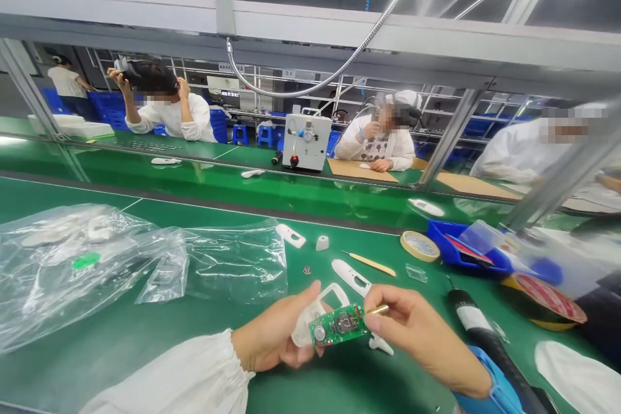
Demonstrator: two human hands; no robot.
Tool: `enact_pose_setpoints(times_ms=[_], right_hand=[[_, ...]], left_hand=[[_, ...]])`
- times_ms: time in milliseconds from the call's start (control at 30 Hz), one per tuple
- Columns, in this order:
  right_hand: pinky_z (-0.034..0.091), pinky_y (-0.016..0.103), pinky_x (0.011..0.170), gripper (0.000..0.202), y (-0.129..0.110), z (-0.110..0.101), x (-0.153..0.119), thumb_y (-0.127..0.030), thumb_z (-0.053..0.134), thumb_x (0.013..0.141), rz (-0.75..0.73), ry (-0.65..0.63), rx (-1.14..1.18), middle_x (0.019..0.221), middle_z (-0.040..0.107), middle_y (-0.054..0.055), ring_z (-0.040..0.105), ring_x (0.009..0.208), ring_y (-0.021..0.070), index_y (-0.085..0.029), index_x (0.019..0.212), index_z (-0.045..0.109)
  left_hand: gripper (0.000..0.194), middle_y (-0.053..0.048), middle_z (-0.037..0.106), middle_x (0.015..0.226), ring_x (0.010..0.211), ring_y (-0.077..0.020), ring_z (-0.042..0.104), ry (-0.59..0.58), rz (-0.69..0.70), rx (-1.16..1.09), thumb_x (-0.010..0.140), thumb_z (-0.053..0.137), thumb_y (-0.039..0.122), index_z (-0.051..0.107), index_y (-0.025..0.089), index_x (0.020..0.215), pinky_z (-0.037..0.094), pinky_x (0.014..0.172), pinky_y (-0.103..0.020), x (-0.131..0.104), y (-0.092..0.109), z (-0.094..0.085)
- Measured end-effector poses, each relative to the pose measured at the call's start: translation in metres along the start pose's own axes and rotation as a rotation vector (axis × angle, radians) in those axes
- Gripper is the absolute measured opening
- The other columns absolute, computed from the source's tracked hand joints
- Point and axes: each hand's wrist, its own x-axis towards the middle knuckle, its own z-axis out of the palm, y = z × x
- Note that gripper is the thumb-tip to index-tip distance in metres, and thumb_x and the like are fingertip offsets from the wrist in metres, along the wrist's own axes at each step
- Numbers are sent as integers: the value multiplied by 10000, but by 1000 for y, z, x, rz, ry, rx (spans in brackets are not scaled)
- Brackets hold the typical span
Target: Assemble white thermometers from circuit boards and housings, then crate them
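Note:
My left hand [286, 330] is closed on a white plastic housing [301, 331], with a green circuit board [332, 328] held against it. A round silver part and a dark coin-cell holder sit on the board. My right hand [405, 323] pinches a small brass-coloured cylinder [379, 310] at the board's right end, where short red wires show. Below the board, a white plastic piece [381, 345] pokes out; what supports it is hidden. Just beyond my hands lie a white shell with an oval window [350, 276] and a yellow-handled pick [371, 263].
Clear plastic bags [145, 252] with white parts cover the left. Farther back are another white shell [290, 236], a white cap [322, 243] and a coin cell [306, 270]. Right are a tape roll [420, 246], a blue bin [466, 249] and a black electric screwdriver [478, 330]. Co-workers sit opposite.

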Motion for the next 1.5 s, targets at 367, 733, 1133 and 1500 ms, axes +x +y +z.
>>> enact_pose_setpoints(times_ms=[367,733,1133,1500], right_hand=[[314,228,488,221,3,2,8,-375,632,691,11,-58,-42,564,438,-40,366,514,99,-182,638,540],[328,231,490,256,10,0,11,-428,639,679,15,-23,-61,571,436,-36,374,524,113,-198,625,540],[344,232,522,210,12,4,11,-370,619,723,-25,0,-77,598,463,-38,393,556,111,-191,644,543],[405,247,548,169,16,5,10,-359,586,753,-123,115,-301,653,536,-10,483,582,134,-195,709,584]], left_hand=[[661,8,544,486,285,-42,333,-129,31,69,707,210,745,512,158,750,123,280,-176,-5,1,-2],[715,23,462,421,283,-44,265,-146,61,95,702,187,750,546,133,672,87,295,-216,-2,-9,-8],[526,5,505,475,288,-32,268,-216,110,66,798,352,590,515,136,588,66,275,-207,-8,1,-1],[306,41,527,498,310,-32,307,-215,93,117,772,518,478,483,174,783,139,273,-154,-7,2,-3]])
